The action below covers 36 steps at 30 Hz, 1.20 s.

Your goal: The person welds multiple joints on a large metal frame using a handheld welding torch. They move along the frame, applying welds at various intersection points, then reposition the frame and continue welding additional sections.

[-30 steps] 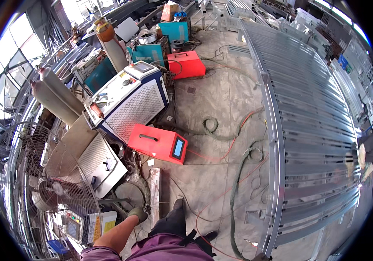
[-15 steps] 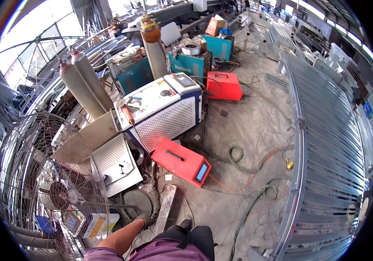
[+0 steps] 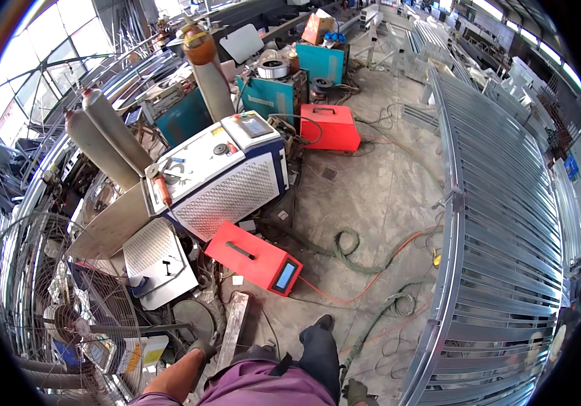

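Wearing a dark grey-green glove, my left hand hangs beside my leg, near a rusty metal beam and the fan's round base. Its fingers are too small to make out. My right hand, also gloved, shows at the lower edge beside a green hose; how its fingers lie is unclear. A red box-shaped machine with a black handle and a small screen lies on the floor ahead. Behind it stands a white and blue cabinet with an orange-handled angle grinder on top.
A large wire-caged fan stands at the left. Gas cylinders lean behind it. A long slatted metal panel runs along the right. Cables and the coiled hose cross the concrete floor. Another red machine sits farther back.
My right leg has stepped forward, and my right hand has come into view at the lower edge. The machines and cabinet appear shifted left and nearer.
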Tool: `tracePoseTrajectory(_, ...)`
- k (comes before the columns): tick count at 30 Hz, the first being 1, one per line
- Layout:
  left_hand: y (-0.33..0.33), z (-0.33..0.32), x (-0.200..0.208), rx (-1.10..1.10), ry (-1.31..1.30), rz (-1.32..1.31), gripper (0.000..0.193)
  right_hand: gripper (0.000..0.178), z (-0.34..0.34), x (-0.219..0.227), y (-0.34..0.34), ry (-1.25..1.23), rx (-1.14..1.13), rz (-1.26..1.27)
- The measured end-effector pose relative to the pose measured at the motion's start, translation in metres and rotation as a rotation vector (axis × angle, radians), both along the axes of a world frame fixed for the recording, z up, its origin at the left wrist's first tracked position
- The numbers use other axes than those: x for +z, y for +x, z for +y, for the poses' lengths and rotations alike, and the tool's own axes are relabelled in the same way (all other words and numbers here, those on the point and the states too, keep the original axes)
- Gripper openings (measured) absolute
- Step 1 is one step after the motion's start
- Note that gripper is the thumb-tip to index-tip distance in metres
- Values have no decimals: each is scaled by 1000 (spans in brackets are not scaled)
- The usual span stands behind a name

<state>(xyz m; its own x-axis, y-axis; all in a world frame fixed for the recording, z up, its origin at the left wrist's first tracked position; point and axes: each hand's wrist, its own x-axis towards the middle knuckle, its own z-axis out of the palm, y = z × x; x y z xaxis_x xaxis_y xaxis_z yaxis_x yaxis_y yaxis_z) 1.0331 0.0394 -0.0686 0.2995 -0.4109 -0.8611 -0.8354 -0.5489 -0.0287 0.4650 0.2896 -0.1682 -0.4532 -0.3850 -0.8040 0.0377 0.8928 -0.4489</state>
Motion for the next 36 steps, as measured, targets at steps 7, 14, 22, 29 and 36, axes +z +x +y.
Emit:
tracePoseTrajectory(7,-97,-53,9,910,107,529,26,27,-85,-39,-218,-239,-652,-1091)
tracePoseTrajectory(14,-172,-186,117,486,-263,255,35,20,-245,12,-248,-259,-298,-87)
tracePoseTrajectory(22,-170,-382,131,987,-585,546,25,41,-227,-48,-222,-67,-148,-246)
tracePoseTrajectory(29,-144,-603,45,515,-921,85,21,27,-293,28,-169,105,281,25)
tracePoseTrajectory(36,34,-697,-44,1216,-838,487,35,42,-502,185,-206,97,159,122)
